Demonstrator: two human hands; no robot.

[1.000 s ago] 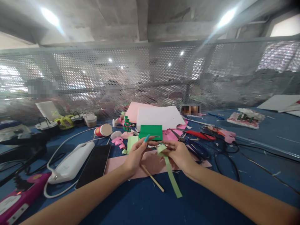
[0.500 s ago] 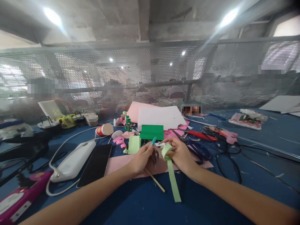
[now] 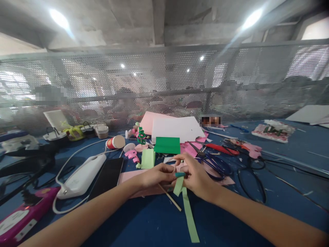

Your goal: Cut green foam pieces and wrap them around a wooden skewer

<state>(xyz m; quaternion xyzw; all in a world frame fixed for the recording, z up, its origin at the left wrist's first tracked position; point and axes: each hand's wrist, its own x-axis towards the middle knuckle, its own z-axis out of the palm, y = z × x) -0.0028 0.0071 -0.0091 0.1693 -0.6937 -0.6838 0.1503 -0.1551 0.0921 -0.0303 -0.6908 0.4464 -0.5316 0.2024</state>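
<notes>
A perforated metal screen [image 3: 164,79] is seen across the back, and below it a blue surface [image 3: 154,226] is strewn with craft paper and tools. A white sheet [image 3: 177,128] is laid at the far middle, with a dark green card [image 3: 167,145] just in front of it. A pale pink sheet [image 3: 128,176] is spread beneath the hands. To the left a white power bank [image 3: 82,175] and a black phone [image 3: 108,176] are laid side by side, and dark scissors [image 3: 210,161] lie to the right. A white label is carried by a magenta device [image 3: 23,216] at the near left, but its print is too blurred to be read. The left hand [image 3: 154,176] and the right hand [image 3: 196,176] are brought together over the pink sheet, lower than half a second ago. The teal nail that was then pointed upward is now laid level. The fingers of both hands are closed on the upper end of a light green paper strip [image 3: 189,216]. Its top, earlier held as an open loop, is now folded down between them. The strip is narrow, matt and creased near the top, and its free tail is trailed toward the near edge of the surface. A thin wooden stick [image 3: 171,199] is laid just left of the strip
</notes>
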